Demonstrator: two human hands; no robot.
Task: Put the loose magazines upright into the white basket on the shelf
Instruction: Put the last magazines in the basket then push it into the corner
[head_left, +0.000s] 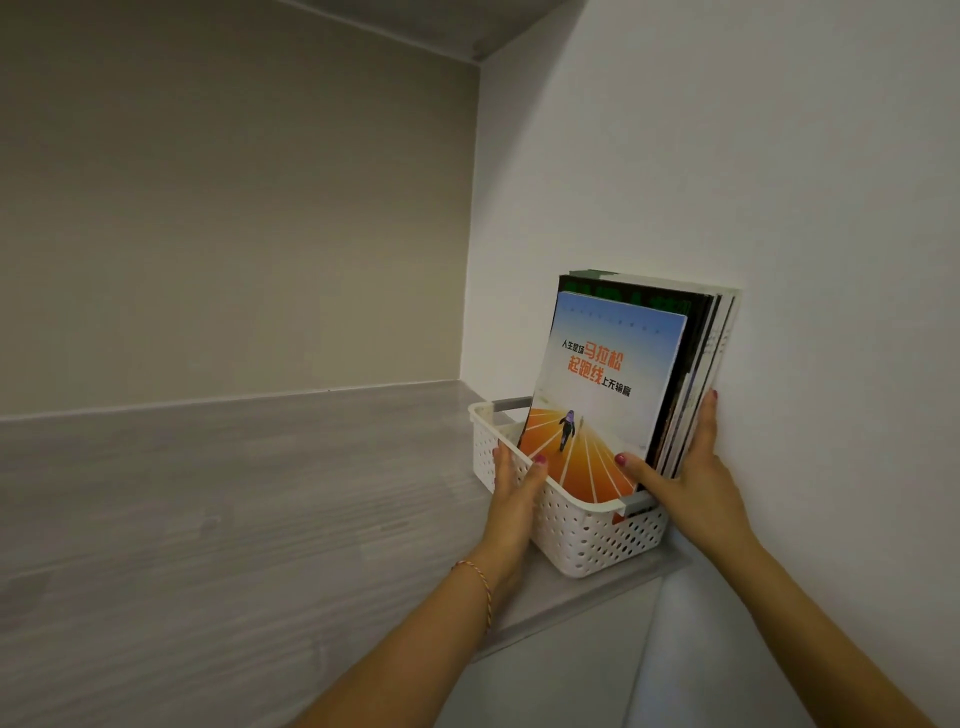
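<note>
A white perforated basket (582, 535) stands at the right end of a grey shelf (234, 493), against the white side wall. Several magazines (691, 374) stand upright in it, leaning toward the wall. The front one (597, 384) has a blue and orange cover with a runner. My left hand (511, 486) grips the basket's near long rim, thumb hooked inside. My right hand (685, 467) clasps the magazines' right edge, thumb on the front cover and fingers behind the stack by the wall.
The shelf stretches wide to the left of the basket, backed by a beige panel (234, 208). The white side wall (779, 182) rises right beside the magazines. A grey handle bar (511, 402) spans the basket's far end. The shelf's front edge runs just below the basket.
</note>
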